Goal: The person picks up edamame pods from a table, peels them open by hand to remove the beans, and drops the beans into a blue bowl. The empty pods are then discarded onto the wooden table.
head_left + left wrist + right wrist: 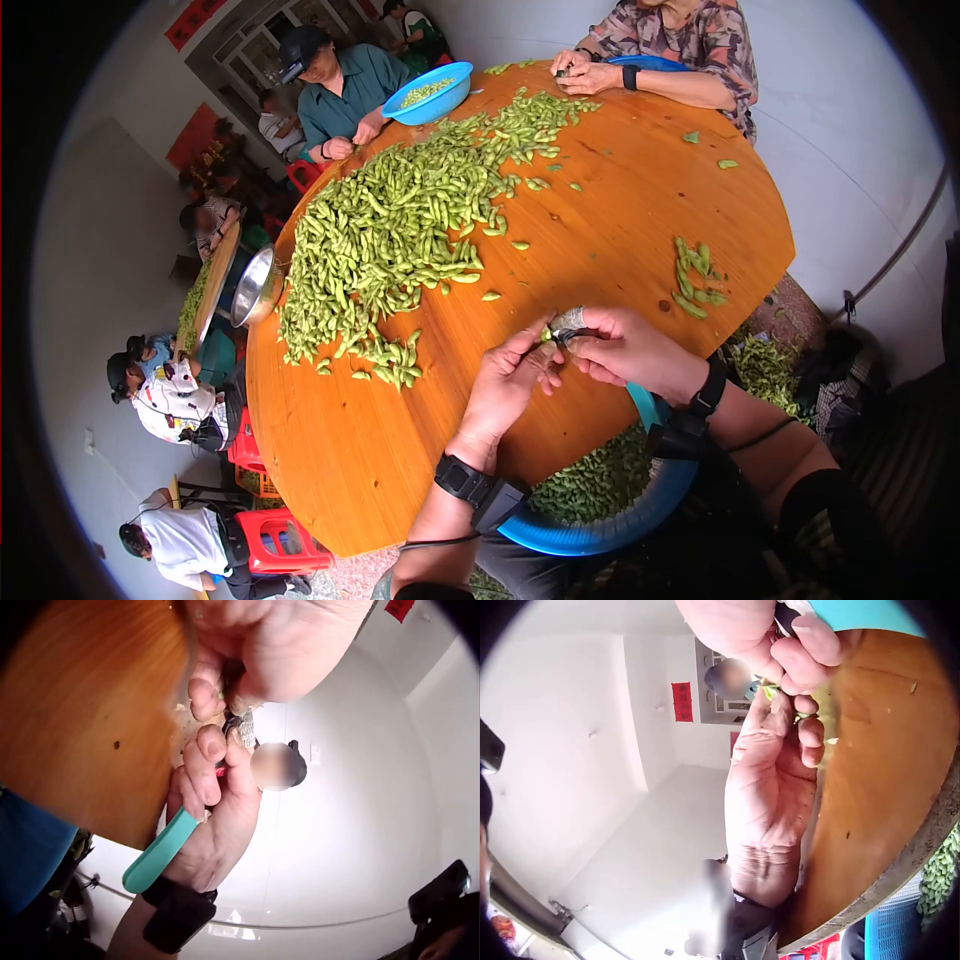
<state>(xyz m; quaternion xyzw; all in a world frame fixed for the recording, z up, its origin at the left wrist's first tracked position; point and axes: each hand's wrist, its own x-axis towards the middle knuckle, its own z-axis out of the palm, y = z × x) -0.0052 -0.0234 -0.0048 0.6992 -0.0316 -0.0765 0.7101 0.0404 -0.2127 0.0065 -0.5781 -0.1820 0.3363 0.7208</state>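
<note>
My left hand (500, 390) pinches a small green pod (770, 692) between thumb and fingertips, above the table's near edge. Touching or nearly touching those fingertips, my right hand (640, 350) grips a tool with a teal handle (159, 855); the handle sticks out below the curled fingers. A dark part of the tool shows between the two hands, but its tip is hidden. Grey patterned material (568, 320) covers a fingertip beside it. Under the hands, a blue basin (600, 542) holds many green beans.
A large pile of green pods (390, 220) covers the far left of the round wooden table (580, 240). A few pods (695, 275) lie at the right. Two people sit across, near a light-blue bowl (452, 98). A metal bowl (257, 287) stands past the left edge.
</note>
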